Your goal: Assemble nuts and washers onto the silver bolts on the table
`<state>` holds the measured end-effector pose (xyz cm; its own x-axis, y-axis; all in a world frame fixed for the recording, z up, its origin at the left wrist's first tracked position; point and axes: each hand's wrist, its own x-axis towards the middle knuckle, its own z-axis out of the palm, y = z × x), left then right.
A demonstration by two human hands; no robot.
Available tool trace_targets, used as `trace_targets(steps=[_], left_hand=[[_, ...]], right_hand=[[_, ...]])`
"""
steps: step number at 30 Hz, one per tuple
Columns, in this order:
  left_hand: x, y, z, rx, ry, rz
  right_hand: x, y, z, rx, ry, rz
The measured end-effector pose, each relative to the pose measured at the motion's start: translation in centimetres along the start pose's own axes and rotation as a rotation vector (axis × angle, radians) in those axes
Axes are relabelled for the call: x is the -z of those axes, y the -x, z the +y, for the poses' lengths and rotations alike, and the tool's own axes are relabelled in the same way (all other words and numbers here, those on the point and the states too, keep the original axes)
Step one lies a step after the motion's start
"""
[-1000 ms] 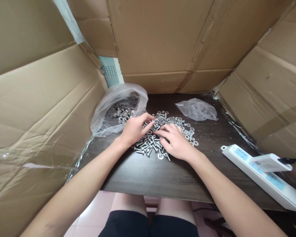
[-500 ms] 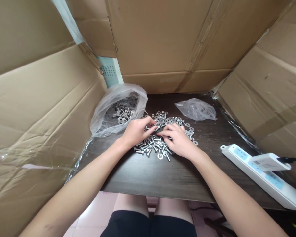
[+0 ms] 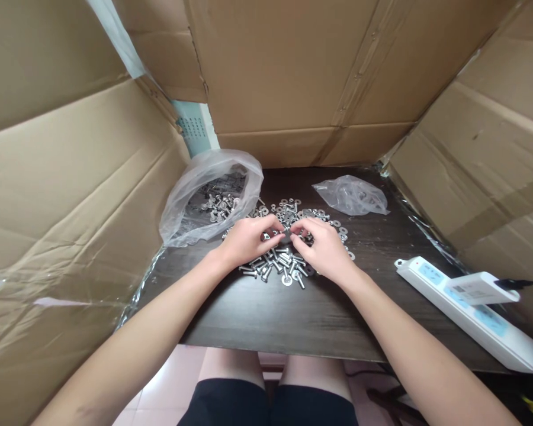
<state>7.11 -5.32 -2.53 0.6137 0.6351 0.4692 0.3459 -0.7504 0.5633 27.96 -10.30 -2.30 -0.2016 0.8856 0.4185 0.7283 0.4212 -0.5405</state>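
My left hand (image 3: 251, 239) pinches a small metal bolt (image 3: 286, 230) above the loose hardware. Close against its end, my right hand (image 3: 323, 245) has thumb and fingertips drawn together; whatever they hold is too small to make out. Below both hands, loose bolts (image 3: 270, 263) lie in a heap on the dark table (image 3: 249, 313). Washers (image 3: 336, 223) and nuts are scattered behind and to the right of the hands, partly covered by the fingers.
An open plastic bag (image 3: 171, 210) at the left holds assembled-looking bolts (image 3: 220, 205). A smaller clear bag (image 3: 353, 195) lies at the back right. A white power strip (image 3: 462, 313) with a plugged-in adapter (image 3: 482, 288) runs along the right. Cardboard walls (image 3: 293, 71) enclose the table.
My right hand has lifted off the pile, its fingers closing toward the bolt in my left hand. The left hand has turned slightly, bringing the bolt between both hands.
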Motion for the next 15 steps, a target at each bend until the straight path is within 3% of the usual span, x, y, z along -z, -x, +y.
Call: trace_targets(steps=[4, 15], left_hand=[[-0.11, 0.05, 0.07, -0.015, 0.012, -0.031], [-0.14, -0.05, -0.06, -0.016, -0.005, -0.030]], right_hand=[[0.06, -0.12, -0.32, -0.054, -0.165, 0.111], [-0.23, 0.14, -0.44, -0.080, -0.315, 0.073]])
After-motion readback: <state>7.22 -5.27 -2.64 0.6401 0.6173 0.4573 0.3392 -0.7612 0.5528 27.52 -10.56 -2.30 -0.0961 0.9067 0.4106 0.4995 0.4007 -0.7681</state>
